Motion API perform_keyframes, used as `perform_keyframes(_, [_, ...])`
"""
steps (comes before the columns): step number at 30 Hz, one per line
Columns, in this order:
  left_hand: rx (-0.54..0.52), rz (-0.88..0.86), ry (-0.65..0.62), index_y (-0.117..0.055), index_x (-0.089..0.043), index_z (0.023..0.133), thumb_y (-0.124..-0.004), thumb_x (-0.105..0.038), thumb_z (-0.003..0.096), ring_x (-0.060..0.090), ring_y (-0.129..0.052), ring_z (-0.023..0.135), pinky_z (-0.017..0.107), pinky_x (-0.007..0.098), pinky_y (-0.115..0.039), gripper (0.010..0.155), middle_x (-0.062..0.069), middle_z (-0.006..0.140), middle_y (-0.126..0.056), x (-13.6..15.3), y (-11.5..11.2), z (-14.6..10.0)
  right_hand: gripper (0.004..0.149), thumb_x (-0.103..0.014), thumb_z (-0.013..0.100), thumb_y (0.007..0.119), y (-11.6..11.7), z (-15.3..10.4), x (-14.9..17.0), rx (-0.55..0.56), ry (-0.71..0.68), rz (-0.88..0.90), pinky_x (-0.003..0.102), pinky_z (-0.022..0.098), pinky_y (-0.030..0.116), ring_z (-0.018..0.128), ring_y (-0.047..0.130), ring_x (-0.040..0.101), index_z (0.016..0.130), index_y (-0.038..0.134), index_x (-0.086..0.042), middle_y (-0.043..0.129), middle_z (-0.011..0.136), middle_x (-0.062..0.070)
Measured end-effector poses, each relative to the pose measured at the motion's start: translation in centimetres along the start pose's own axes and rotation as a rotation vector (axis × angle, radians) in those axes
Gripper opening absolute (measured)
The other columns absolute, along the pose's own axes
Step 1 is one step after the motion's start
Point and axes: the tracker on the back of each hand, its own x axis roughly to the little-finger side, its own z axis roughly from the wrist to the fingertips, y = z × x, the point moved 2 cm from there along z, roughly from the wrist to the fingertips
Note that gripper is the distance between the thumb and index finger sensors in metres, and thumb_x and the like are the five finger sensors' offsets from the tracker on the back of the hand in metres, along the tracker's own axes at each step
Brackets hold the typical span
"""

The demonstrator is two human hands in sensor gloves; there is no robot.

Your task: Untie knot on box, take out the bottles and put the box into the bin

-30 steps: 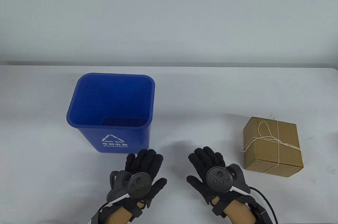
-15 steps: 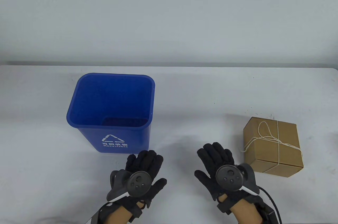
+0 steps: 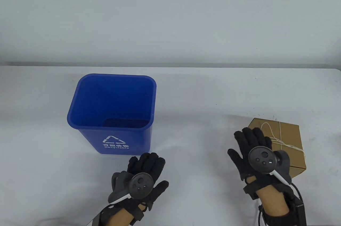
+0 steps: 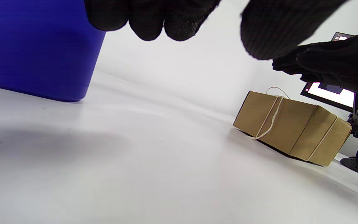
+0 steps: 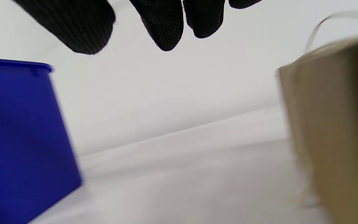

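A brown cardboard box (image 3: 289, 136) tied crosswise with white string (image 3: 279, 132) stands at the right of the table; the left wrist view shows the box (image 4: 294, 129) closed, and it fills the right of the right wrist view (image 5: 334, 130). My right hand (image 3: 251, 143) hovers over the box's left part with straight fingers, holding nothing. My left hand (image 3: 145, 167) lies flat near the front edge, just before the blue bin (image 3: 112, 111), fingers relaxed. The bin's wall also shows in both wrist views (image 4: 36, 46) (image 5: 20, 133). No bottles are visible.
The bin carries a white recycling mark (image 3: 115, 141) on its front and looks empty inside. A dark stand with a screen (image 4: 340, 93) sits off the table's right end. The white table (image 3: 202, 119) lies bare between bin and box.
My right hand has moved right and away from me, from the front middle of the table up over the box's left side. The left hand, bin and box stayed put.
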Motion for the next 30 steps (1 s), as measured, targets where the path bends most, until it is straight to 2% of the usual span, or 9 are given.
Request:
perform_keyframes(2, [0.002,0.000,0.001,-0.043,-0.018,0.114,-0.072,-0.059,0.0487,0.050,-0.044,0.110,0.072,0.077,-0.032,0.082,0.013,0.117,-0.043,0.0,0.0,0.0,0.069,-0.050,0.050,0.066,-0.4,-0.2,1.7,0.038,0.040,-0.011,0.075,0.061,0.025,0.098,0.029,0.058,0.104,0.052,-0.008,0.039,0.111,0.021])
perform_keyframes(4, [0.006,-0.004,0.004,-0.043,-0.018,0.114,-0.071,-0.059,0.0487,0.051,-0.044,0.110,0.072,0.077,-0.032,0.082,0.013,0.117,-0.043,0.1,0.0,0.1,0.069,-0.049,0.050,0.066,-0.3,-0.8,3.8,0.081,0.088,0.078,0.076,0.060,0.024,0.098,0.028,0.059,0.104,0.054,-0.007,0.041,0.111,0.021])
perform_keyframes(6, [0.018,-0.017,0.005,-0.043,-0.018,0.114,-0.071,-0.059,0.0489,0.051,-0.044,0.110,0.072,0.077,-0.032,0.082,0.014,0.117,-0.043,0.1,-0.1,0.1,0.069,-0.049,0.050,0.067,-0.7,-1.5,5.1,0.048,0.134,0.179,0.076,0.061,0.021,0.098,0.025,0.059,0.104,0.053,-0.007,0.039,0.111,0.022])
perform_keyframes(8, [0.023,-0.012,-0.003,-0.043,-0.018,0.114,-0.071,-0.059,0.0489,0.051,-0.044,0.110,0.072,0.077,-0.031,0.082,0.014,0.117,-0.043,-0.2,-0.2,0.1,0.070,-0.049,0.050,0.067,-1.5,-1.9,6.3,0.108,0.169,0.162,0.076,0.060,0.023,0.097,0.028,0.059,0.104,0.054,-0.006,0.041,0.111,0.022])
perform_keyframes(12, [0.029,-0.011,-0.012,-0.043,-0.018,0.114,-0.071,-0.059,0.0490,0.051,-0.044,0.110,0.072,0.077,-0.031,0.082,0.014,0.117,-0.043,-0.4,-0.3,0.1,0.070,-0.049,0.050,0.067,-2.2,-2.2,8.2,0.134,0.225,0.224,0.076,0.060,0.023,0.097,0.027,0.059,0.104,0.052,-0.006,0.040,0.111,0.022])
perform_keyframes(21, [0.024,-0.013,-0.029,-0.043,-0.018,0.114,-0.071,-0.059,0.0490,0.051,-0.044,0.110,0.072,0.077,-0.031,0.081,0.014,0.117,-0.043,-0.7,-0.4,0.0,0.075,-0.049,0.050,0.070,-1.5,-2.2,10.8,0.099,0.354,0.191,0.076,0.060,0.022,0.097,0.025,0.060,0.106,0.044,-0.007,0.035,0.111,0.021])
perform_keyframes(26, [0.027,-0.014,-0.039,-0.043,-0.018,0.114,-0.071,-0.058,0.0490,0.051,-0.045,0.110,0.071,0.077,-0.031,0.081,0.014,0.117,-0.043,-0.9,-0.5,0.0,0.078,-0.051,0.049,0.071,-0.3,-2.2,12.1,0.010,0.454,0.156,0.076,0.059,0.019,0.097,0.020,0.060,0.107,0.039,-0.008,0.028,0.112,0.020])
perform_keyframes(28, [0.026,-0.015,-0.041,-0.043,-0.018,0.114,-0.071,-0.058,0.0490,0.051,-0.045,0.110,0.071,0.077,-0.031,0.081,0.014,0.117,-0.043,-1.0,-0.5,0.0,0.080,-0.053,0.050,0.068,0.0,-2.2,12.3,-0.036,0.460,0.172,0.075,0.060,0.018,0.097,0.015,0.059,0.108,0.034,-0.009,0.019,0.112,0.017])
perform_keyframes(30, [0.021,-0.017,-0.044,-0.043,-0.018,0.114,-0.071,-0.058,0.0491,0.051,-0.046,0.110,0.071,0.077,-0.031,0.081,0.014,0.117,-0.043,-1.1,-0.4,-0.1,0.080,-0.053,0.049,0.070,0.0,-2.1,12.3,-0.007,0.463,0.161,0.075,0.061,0.022,0.097,0.018,0.058,0.107,0.037,-0.009,0.022,0.112,0.017])
